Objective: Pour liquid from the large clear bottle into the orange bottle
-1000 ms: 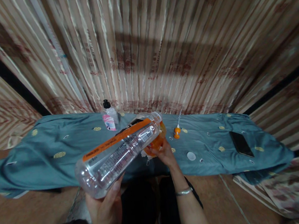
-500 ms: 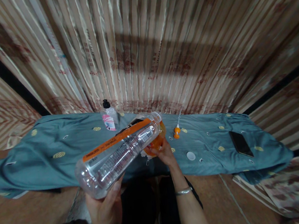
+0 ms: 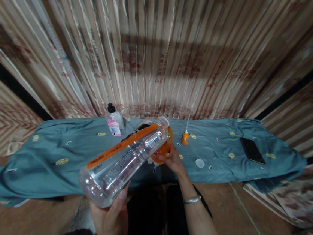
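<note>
My left hand [image 3: 110, 221] grips the base of a large clear plastic bottle [image 3: 122, 161] with an orange label strip, held tilted so its neck points away and down. The bottle's mouth meets an orange container [image 3: 164, 146] standing on the teal cloth [image 3: 51, 159]. Around that orange container my right hand [image 3: 172, 160] is wrapped from the near side, a bracelet on its wrist. Most of the orange container is hidden behind the bottle and my fingers.
A small clear bottle with a black cap and pink label [image 3: 114, 123] stands at the back. An orange pump nozzle with a tube [image 3: 185, 138], a white cap [image 3: 199, 162] and a dark phone [image 3: 252, 150] lie to the right. Striped curtains hang behind.
</note>
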Available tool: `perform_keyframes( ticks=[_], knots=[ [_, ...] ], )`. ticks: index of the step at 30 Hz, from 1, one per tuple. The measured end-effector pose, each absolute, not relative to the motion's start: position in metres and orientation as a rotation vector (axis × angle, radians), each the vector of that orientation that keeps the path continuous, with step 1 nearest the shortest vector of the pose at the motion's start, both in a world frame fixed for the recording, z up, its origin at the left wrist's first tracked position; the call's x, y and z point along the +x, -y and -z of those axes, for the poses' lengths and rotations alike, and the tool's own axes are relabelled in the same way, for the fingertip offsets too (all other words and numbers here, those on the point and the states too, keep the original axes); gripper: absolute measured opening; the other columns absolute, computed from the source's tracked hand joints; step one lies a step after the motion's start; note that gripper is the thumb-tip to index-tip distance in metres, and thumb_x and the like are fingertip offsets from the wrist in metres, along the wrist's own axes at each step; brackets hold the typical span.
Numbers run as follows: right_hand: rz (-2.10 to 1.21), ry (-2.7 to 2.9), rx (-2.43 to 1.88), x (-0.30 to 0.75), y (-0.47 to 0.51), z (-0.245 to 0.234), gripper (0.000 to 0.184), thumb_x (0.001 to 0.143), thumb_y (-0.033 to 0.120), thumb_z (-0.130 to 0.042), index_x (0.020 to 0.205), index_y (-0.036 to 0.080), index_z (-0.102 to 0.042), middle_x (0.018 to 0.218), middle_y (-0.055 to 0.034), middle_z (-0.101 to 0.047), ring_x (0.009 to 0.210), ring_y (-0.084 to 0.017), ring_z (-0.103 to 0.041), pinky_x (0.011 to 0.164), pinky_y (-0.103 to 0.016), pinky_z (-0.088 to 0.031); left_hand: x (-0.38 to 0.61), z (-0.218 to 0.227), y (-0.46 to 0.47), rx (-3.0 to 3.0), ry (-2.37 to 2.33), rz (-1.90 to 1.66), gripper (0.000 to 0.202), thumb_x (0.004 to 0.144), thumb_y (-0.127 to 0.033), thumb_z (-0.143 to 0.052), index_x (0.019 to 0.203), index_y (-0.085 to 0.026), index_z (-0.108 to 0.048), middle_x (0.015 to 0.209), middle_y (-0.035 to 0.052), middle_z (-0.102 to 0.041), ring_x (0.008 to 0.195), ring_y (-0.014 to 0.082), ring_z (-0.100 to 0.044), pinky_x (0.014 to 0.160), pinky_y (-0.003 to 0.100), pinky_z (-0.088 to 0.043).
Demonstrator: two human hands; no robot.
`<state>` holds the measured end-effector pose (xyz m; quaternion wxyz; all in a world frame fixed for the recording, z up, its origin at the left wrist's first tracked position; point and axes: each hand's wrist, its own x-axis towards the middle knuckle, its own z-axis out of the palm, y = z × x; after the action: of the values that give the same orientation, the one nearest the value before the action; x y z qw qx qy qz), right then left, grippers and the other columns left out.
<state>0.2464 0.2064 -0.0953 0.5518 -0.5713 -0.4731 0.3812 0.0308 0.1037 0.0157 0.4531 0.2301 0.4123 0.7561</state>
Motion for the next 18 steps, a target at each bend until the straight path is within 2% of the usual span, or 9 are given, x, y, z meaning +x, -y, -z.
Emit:
perform_keyframes(
  ticks=[6, 10, 18],
  knots=[
    [-0.901, 1.152, -1.366, 0.2473, -0.2071, 0.0984, 0.086, 0.064, 0.053, -0.101, 0.137, 0.023, -0.068, 0.133, -0.0136, -0.084, 0.124, -0.038, -0.08, 0.113, -0.055, -0.063, 0.0273, -0.0112, -0.1061, 0.587, -1.029, -1.866, 0.084, 0.06, -0.029, -0.108, 0.139, -0.028, -0.078, 0.137, 0.0095, -0.079, 0.138, 0.0414, -0.072, 0.117, 0.063, -0.058],
    [-0.873, 1.16, -1.373, 0.2461, -0.2073, 0.0995, 0.084, 0.066, 0.053, -0.101, 0.137, 0.024, -0.068, 0.133, -0.013, -0.084, 0.123, -0.037, -0.08, 0.112, -0.054, -0.063, 0.0298, -0.0129, -0.1045, 0.588, -1.044, -1.863, 0.084, 0.061, -0.033, -0.108, 0.139, -0.029, -0.079, 0.139, 0.0096, -0.079, 0.143, 0.0426, -0.069, 0.117, 0.063, -0.058],
    [-0.87, 1.187, -1.359, 0.2479, -0.2065, 0.0995, 0.084, 0.068, 0.056, -0.099, 0.139, 0.024, -0.067, 0.13, -0.0126, -0.085, 0.119, -0.037, -0.082, 0.109, -0.055, -0.066, 0.0321, -0.0137, -0.1038, 0.579, -1.027, -1.883, 0.082, 0.061, -0.03, -0.108, 0.138, -0.03, -0.08, 0.143, 0.0094, -0.079, 0.157, 0.044, -0.057, 0.118, 0.059, -0.058]
  ],
)
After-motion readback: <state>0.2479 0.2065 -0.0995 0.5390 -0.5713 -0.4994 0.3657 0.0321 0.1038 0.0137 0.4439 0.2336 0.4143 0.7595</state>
